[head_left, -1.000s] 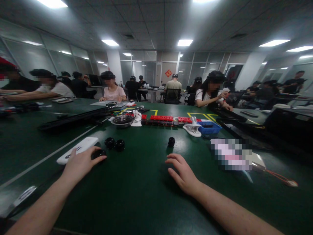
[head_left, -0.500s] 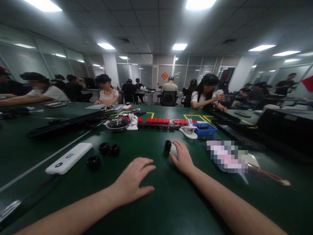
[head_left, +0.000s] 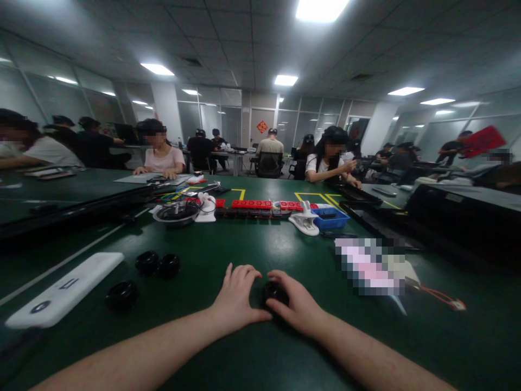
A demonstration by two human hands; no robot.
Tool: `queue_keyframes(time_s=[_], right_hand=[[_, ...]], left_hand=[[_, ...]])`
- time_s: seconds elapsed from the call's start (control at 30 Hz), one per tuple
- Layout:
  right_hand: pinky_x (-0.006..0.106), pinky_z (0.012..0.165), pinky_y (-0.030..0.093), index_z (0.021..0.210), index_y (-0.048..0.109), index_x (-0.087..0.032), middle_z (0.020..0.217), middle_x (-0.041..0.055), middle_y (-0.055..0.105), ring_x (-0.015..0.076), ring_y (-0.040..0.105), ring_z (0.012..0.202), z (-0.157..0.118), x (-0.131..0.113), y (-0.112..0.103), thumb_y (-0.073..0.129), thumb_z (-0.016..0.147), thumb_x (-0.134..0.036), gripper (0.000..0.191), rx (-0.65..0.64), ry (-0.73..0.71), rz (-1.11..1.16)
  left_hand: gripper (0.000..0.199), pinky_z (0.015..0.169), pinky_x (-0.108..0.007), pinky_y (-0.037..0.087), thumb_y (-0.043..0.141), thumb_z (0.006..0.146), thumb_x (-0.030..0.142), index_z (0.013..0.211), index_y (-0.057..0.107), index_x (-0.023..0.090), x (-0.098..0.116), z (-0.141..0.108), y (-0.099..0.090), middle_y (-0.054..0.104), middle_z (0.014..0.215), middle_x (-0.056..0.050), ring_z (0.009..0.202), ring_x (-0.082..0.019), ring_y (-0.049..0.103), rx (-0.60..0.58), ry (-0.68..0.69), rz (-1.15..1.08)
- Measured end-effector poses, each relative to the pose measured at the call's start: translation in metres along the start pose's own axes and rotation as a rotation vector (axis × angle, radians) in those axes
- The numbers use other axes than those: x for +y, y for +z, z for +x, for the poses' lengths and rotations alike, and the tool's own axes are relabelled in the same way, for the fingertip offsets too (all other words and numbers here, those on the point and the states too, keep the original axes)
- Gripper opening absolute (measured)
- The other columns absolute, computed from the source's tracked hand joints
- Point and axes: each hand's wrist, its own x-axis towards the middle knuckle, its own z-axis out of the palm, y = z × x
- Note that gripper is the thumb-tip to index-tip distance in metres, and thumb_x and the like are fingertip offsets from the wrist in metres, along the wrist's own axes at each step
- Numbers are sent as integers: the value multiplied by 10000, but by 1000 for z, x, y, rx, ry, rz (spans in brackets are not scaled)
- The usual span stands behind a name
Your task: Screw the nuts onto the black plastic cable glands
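A glossy black round, ring-like piece [head_left: 275, 292] sits on the green table between my two hands. Around its right side curl the fingers and thumb of my right hand [head_left: 303, 304], which grips it. My left hand [head_left: 236, 297] is open beside it, fingers spread and thumb reaching toward the piece; whether the thumb touches it I cannot tell. Off to the left lie three similar black pieces: a pair side by side [head_left: 147, 263] [head_left: 169, 266] and one nearer piece [head_left: 122, 296].
A long white device [head_left: 67, 290] lies at the left. Beyond my hands run red sockets [head_left: 252, 205], a round tray of cables [head_left: 176, 220], a white clip stand [head_left: 303, 222] and a blue bin [head_left: 331, 218]. At right is a blurred-out packet [head_left: 366, 266]. Other people sit across the table.
My right hand has drawn the black piece nearer to me and closed around it. My left hand has moved right, close to it. The view has shifted somewhat.
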Motion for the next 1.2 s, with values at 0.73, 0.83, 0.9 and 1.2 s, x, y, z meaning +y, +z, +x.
queue_keyframes(time_s=[0.73,0.83,0.9,1.2], right_hand=[[406,854,396,1123,427,-139,1090,121,512,244,476,994,-5,-21,-1,592,711,-300,472,91,-133,-43],[378,767,434,1020,494,-159,948,84,559,218,516,871,-5,-22,-1,573,744,-311,324,29,-92,-66],[361,744,438,1010,511,-178,905,63,568,202,520,833,-5,-23,-2,542,766,-264,261,-30,-107,-56],[413,827,416,1079,455,-169,1034,108,522,254,488,962,-5,-20,0,613,696,-303,436,100,-106,-19]], left_hand=[[543,1004,-588,62,696,530,497,962,564,196,-1,-3,0,541,1028,-66,1033,-280,455,-134,105,-95],[534,1012,-570,60,703,544,486,980,564,211,-6,-1,-8,563,1011,-44,1018,-254,482,-189,192,-134],[472,1017,-553,71,686,593,447,990,563,223,-10,0,-10,576,998,-29,993,-226,504,-207,224,-159],[363,1009,-527,150,695,589,428,811,537,188,-16,3,3,583,938,-23,957,-213,513,-121,180,-152]])
